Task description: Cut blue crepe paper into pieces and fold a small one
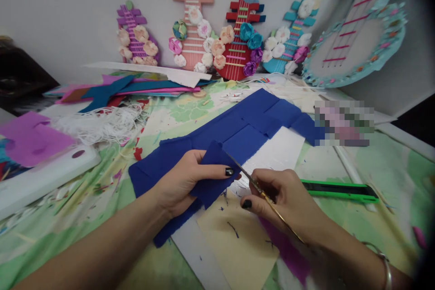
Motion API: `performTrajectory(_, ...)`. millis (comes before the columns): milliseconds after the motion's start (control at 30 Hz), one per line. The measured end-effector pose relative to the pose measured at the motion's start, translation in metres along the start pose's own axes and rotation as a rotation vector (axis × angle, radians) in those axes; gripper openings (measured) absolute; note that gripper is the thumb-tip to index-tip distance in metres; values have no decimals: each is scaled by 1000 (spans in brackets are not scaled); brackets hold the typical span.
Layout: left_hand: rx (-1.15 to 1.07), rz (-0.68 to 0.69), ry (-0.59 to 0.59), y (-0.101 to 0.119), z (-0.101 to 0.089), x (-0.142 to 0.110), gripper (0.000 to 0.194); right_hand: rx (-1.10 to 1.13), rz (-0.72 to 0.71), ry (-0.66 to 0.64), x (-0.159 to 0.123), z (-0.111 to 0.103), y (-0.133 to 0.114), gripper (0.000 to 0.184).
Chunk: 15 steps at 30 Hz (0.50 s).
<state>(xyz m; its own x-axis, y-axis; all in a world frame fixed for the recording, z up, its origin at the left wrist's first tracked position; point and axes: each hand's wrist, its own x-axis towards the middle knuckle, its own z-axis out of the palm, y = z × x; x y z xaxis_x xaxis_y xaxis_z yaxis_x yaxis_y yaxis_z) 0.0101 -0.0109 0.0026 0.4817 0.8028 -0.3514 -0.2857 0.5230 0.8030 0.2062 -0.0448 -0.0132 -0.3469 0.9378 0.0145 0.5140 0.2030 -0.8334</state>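
In my left hand (180, 181) is a folded piece of dark blue crepe paper (215, 190), pinched under the thumb with the fingers behind it. My right hand (292, 195) grips a pair of scissors (245, 168) with gold-coloured handles. The scissor tips lie at the right edge of the folded piece; whether the blades are apart is hard to make out. Larger strips of the same blue crepe paper (210, 133) stretch diagonally across the table behind and below my left hand. Small blue snippets are scattered on a cream card (238, 244) beneath the hands.
Guitar-shaped decorations with paper flowers, such as a red one (234, 56), lean on the wall. A green utility knife (340, 191) lies right. White string (102, 122), purple paper (32, 138) and a white glue gun or similar white object (50, 176) are left.
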Motion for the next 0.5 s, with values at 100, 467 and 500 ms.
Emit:
performTrajectory(100, 39, -22, 3, 0, 0, 0, 17, -49, -15, 15, -1, 1, 0, 44)
performTrajectory(467, 102, -40, 9, -3, 0, 1, 19, -166, -63, 95, 1, 3, 1, 49)
performTrajectory(500, 104, -38, 10, -3, 0, 1, 19, -165, -68, 99, 0, 3, 1, 49)
